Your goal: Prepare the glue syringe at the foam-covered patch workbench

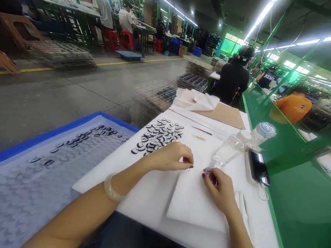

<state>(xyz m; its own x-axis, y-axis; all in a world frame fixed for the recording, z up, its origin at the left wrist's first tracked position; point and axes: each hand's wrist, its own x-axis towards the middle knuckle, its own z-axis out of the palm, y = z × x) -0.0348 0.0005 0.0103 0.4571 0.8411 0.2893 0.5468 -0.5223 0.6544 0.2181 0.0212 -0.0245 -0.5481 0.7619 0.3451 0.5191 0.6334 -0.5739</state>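
My left hand (172, 157) rests on the white bench top (135, 198), fingers pinched together on something too small to make out. My right hand (219, 186) is closed around the nozzle end of a clear plastic bottle (227, 150) that lies tilted across a white sheet (198, 198). The two hands are a few centimetres apart over that sheet. Just beyond my left hand lies a heap of several small dark round discs (158, 135). A pale bangle (112, 189) sits on my left wrist.
A blue tray (41, 138) with a grey mat and scattered discs lies to the left. A phone (258, 167), a water bottle (261, 133), a cardboard sheet (222, 114) and white cloth (203, 102) sit further back. Other people work at green benches ahead and across the aisle.
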